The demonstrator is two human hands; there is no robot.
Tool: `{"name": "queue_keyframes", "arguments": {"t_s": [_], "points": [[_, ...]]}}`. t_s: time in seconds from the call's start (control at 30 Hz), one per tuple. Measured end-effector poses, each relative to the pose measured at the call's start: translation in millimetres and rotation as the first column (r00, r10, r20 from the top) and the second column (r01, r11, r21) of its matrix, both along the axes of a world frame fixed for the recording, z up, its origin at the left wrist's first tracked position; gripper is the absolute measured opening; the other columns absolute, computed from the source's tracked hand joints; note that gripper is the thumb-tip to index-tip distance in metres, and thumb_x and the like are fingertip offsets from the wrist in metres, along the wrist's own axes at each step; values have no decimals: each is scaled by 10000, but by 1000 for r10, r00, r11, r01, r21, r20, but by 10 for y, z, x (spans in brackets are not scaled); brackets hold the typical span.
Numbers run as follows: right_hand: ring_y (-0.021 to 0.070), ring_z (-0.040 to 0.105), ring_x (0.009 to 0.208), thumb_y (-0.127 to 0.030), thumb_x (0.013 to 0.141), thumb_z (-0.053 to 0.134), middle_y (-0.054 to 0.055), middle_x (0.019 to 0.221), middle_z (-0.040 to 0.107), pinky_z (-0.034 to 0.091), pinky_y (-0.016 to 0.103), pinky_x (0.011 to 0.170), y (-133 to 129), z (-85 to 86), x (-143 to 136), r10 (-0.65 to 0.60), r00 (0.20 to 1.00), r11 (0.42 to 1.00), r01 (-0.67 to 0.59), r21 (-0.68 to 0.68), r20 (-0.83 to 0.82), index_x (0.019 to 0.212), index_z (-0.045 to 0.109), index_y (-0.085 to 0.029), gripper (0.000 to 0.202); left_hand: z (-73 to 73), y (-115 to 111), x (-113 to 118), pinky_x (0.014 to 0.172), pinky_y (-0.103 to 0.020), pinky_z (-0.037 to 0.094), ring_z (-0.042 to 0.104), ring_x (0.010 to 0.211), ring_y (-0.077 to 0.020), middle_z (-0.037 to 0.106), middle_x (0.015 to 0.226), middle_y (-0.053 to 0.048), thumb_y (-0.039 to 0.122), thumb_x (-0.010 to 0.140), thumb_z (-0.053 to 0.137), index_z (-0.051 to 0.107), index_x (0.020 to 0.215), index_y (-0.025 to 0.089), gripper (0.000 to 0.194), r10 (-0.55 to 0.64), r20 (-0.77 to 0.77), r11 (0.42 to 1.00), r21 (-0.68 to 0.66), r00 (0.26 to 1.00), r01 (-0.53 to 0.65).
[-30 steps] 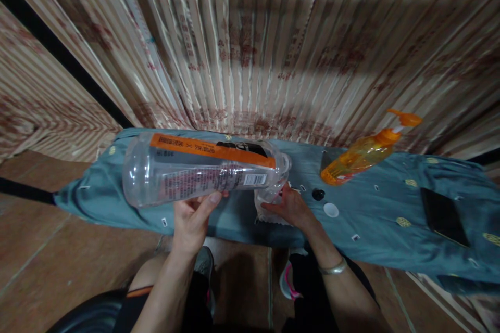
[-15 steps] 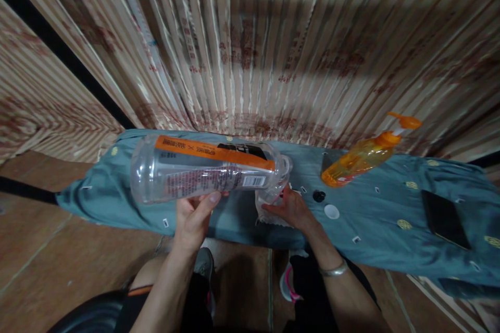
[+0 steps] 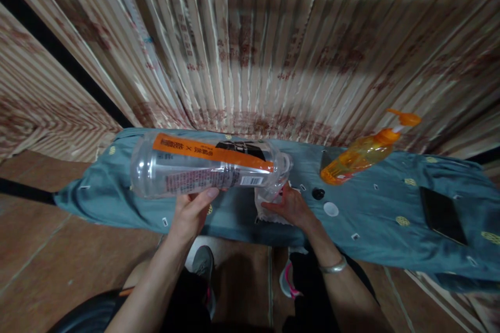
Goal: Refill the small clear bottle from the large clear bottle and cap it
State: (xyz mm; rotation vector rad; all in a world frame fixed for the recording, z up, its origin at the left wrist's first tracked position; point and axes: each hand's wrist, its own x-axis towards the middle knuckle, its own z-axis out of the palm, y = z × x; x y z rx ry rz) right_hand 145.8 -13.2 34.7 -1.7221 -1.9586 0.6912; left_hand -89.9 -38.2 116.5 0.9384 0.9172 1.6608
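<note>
A large clear plastic bottle [image 3: 195, 179] with an orange, black and grey label lies nearly level, its mouth to the right. My left hand [image 3: 194, 212] grips its near side, thumb on top and the fingers hidden beneath. At the neck end, my right hand [image 3: 289, 204] closes its fingers on a small clear plastic container [image 3: 271, 192] whose shape is hard to make out. A white tissue [image 3: 287, 217] lies under that hand. To the right are a black cap [image 3: 318, 194] and a white disc [image 3: 330, 209].
An orange pump bottle [image 3: 357, 158] stands on the teal cloth-covered surface [image 3: 234, 226], behind the caps. Flat at the right lies a dark phone-like object [image 3: 443, 216]. Striped curtains [image 3: 250, 52] hang behind, with black bars at the left.
The large bottle has turned slightly, so its orange label faces a little differently. Both hands keep their hold, and the view has shifted slightly.
</note>
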Motion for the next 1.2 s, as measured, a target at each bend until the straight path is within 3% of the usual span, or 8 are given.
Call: {"name": "queue_keyframes", "arguments": {"t_s": [0.5,0.67,1.03,1.2], "points": [[328,707,998,-375,720,773,133,1076,727,556,446,845,-14,49,-10,12,1000,1000,-12,-23,-4,1207,488,-188,594,76,105,-13,685,-325,557,660,667,-183,691,693,-11,343,538,843,684,774,216,312,-52,30,996,-73,998,54],[328,710,983,-372,724,760,119,1066,736,559,466,849,-15,14,0,9,1000,1000,-9,2,-30,1208,501,-207,574,25,146,-5,710,-390,566,661,661,-207,687,699,-16,356,523,837,698,838,227,368,-35,37,996,-82,999,38],[336,705,1007,-398,729,751,129,1074,735,562,475,869,-21,-27,9,-2,1000,1000,2,6,-6,1231,492,-202,598,-61,197,11,735,-380,571,653,628,-180,701,681,6,341,508,835,702,800,250,334,-2,58,997,-71,998,6],[331,692,1053,-369,733,746,131,1120,727,560,467,893,-24,-37,8,11,999,1000,-10,8,-36,1268,478,-201,622,-81,188,-6,770,-388,563,685,709,-210,721,741,-8,347,502,843,706,810,244,353,17,43,997,-80,999,-14]]}}
